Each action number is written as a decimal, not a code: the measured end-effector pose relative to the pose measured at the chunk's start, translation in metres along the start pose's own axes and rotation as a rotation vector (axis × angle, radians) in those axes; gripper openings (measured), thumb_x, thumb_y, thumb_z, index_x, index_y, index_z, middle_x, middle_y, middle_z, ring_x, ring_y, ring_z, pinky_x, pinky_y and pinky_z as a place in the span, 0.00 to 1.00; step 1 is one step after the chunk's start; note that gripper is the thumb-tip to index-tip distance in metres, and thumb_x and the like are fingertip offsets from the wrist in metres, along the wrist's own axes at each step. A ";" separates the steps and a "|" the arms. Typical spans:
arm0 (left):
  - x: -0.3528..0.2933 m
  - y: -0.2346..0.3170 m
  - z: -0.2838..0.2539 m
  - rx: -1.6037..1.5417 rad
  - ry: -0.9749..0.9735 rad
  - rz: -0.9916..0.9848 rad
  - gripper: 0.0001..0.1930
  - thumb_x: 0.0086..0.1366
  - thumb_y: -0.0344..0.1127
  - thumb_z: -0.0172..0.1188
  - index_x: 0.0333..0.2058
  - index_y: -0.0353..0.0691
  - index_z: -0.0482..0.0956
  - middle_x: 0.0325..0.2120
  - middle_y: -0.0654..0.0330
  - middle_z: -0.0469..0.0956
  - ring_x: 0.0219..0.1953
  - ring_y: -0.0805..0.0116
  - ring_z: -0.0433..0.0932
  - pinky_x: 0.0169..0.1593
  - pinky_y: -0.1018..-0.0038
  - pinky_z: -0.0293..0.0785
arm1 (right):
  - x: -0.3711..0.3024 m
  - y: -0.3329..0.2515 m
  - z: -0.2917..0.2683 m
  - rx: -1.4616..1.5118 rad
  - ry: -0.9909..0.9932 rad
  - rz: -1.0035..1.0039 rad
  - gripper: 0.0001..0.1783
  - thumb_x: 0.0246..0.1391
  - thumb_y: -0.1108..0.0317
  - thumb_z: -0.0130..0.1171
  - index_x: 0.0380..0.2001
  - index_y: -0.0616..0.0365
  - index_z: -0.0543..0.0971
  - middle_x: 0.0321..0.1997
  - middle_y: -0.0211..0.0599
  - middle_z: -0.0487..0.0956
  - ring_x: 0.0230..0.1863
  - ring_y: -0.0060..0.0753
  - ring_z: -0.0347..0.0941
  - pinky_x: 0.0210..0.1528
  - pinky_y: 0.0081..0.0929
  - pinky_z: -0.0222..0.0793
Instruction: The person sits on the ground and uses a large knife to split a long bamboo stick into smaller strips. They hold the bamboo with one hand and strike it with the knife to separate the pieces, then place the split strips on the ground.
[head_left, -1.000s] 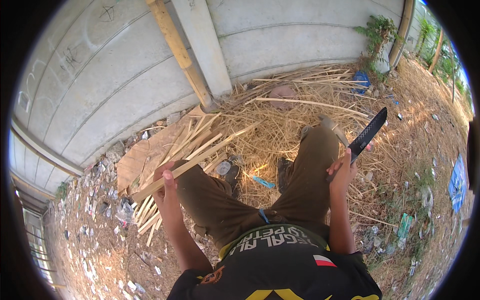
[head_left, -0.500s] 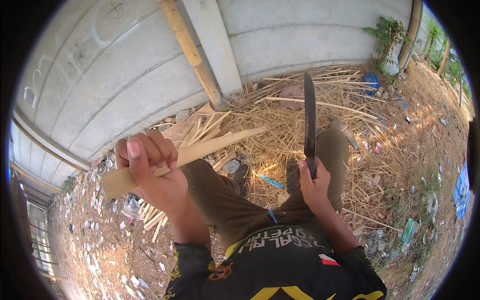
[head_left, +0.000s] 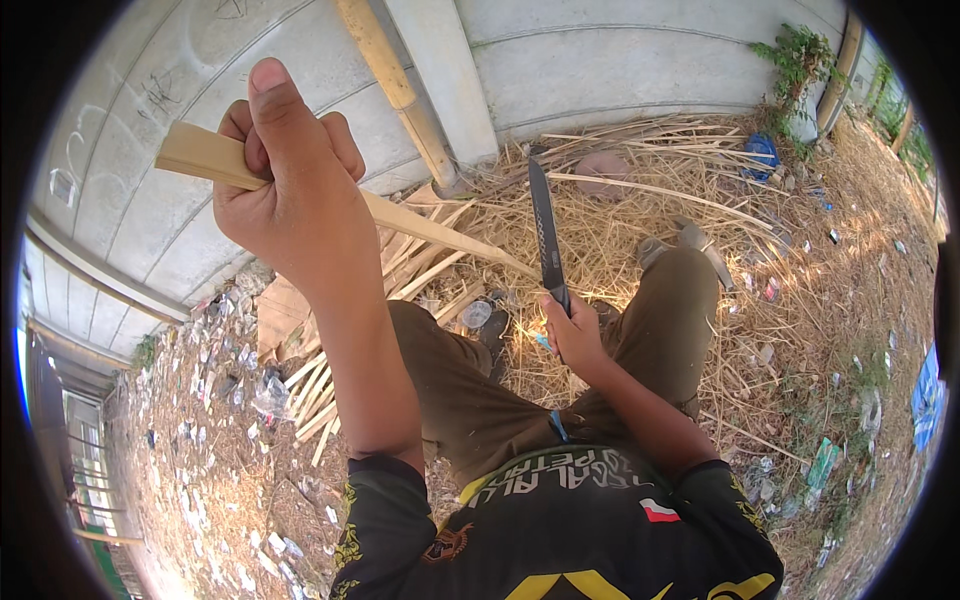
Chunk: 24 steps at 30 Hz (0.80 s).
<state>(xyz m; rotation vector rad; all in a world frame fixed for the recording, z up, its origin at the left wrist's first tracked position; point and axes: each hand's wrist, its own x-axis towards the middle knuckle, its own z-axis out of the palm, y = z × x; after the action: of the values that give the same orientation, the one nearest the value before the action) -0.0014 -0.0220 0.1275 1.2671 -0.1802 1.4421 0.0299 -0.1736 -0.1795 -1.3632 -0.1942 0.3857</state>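
A pale bamboo strip (head_left: 432, 226) slants across the view, and my left hand (head_left: 295, 180) is closed round its upper end, raised at the upper left with the thumb pointing up. Its lower end runs down toward the straw in the middle. My right hand (head_left: 578, 335) grips the dark handle of a large knife (head_left: 546, 228) between my knees. The long black blade points up and away, its lower part close to the strip's far end; whether they touch I cannot tell.
Straw and shavings (head_left: 610, 215) cover the ground ahead, with a round stone (head_left: 604, 172) among them. A hammer-like tool (head_left: 705, 250) lies by my right knee. Split strips (head_left: 318, 395) are piled at my left. A concrete wall (head_left: 610, 60) and a bamboo pole (head_left: 400, 95) stand beyond.
My left hand has risen up and away, lifting the near end of the bamboo strip. My right hand has brought the knife to the left and lower, closer to the strip.
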 end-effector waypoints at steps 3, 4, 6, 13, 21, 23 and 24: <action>0.005 -0.009 -0.002 -0.056 0.038 -0.056 0.28 0.63 0.44 0.67 0.18 0.48 0.54 0.09 0.72 0.51 0.10 0.84 0.48 0.16 0.80 0.40 | -0.005 0.009 0.012 -0.177 0.044 -0.068 0.17 0.66 0.57 0.52 0.32 0.63 0.71 0.16 0.28 0.68 0.18 0.20 0.62 0.22 0.28 0.58; 0.005 -0.008 -0.006 -0.116 0.023 -0.083 0.28 0.63 0.44 0.68 0.18 0.48 0.54 0.09 0.72 0.51 0.10 0.84 0.48 0.16 0.80 0.40 | -0.004 0.004 0.015 -0.224 0.048 -0.114 0.18 0.66 0.57 0.52 0.32 0.63 0.71 0.16 0.29 0.68 0.18 0.21 0.62 0.22 0.29 0.59; 0.002 -0.005 -0.009 -0.128 0.012 -0.108 0.28 0.62 0.44 0.68 0.18 0.48 0.55 0.09 0.72 0.51 0.10 0.84 0.49 0.16 0.80 0.41 | -0.002 -0.006 0.019 -0.322 0.055 -0.207 0.19 0.66 0.56 0.51 0.32 0.64 0.71 0.17 0.32 0.68 0.19 0.22 0.63 0.23 0.30 0.60; -0.013 0.001 0.003 0.044 0.016 -0.035 0.26 0.65 0.38 0.65 0.18 0.49 0.53 0.09 0.71 0.54 0.09 0.84 0.53 0.14 0.80 0.46 | 0.012 0.008 0.024 -0.379 -0.089 -0.116 0.20 0.64 0.55 0.53 0.32 0.65 0.72 0.19 0.40 0.72 0.21 0.31 0.68 0.26 0.33 0.64; 0.019 -0.027 -0.008 0.021 -0.018 -0.029 0.24 0.64 0.31 0.62 0.18 0.49 0.54 0.09 0.70 0.59 0.09 0.82 0.56 0.13 0.81 0.51 | 0.015 -0.191 0.006 0.102 0.224 -0.577 0.18 0.67 0.56 0.51 0.27 0.56 0.68 0.15 0.23 0.65 0.11 0.15 0.58 0.14 0.19 0.57; 0.026 -0.029 -0.010 0.032 -0.006 -0.008 0.25 0.63 0.31 0.64 0.18 0.49 0.54 0.09 0.70 0.59 0.08 0.82 0.56 0.12 0.81 0.51 | 0.013 -0.193 0.001 0.281 0.322 -0.732 0.16 0.68 0.57 0.49 0.30 0.55 0.67 0.17 0.23 0.65 0.12 0.15 0.60 0.14 0.18 0.56; 0.026 -0.029 -0.013 0.067 -0.011 -0.034 0.25 0.63 0.32 0.65 0.18 0.49 0.54 0.10 0.70 0.59 0.09 0.82 0.56 0.14 0.81 0.51 | 0.012 -0.190 0.002 0.375 0.370 -0.803 0.14 0.68 0.57 0.48 0.31 0.54 0.66 0.17 0.24 0.64 0.13 0.15 0.61 0.14 0.17 0.55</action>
<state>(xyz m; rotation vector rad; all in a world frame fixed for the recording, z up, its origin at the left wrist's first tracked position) 0.0204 0.0133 0.1269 1.3266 -0.1177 1.4227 0.0699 -0.1974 0.0053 -0.8691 -0.3224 -0.4812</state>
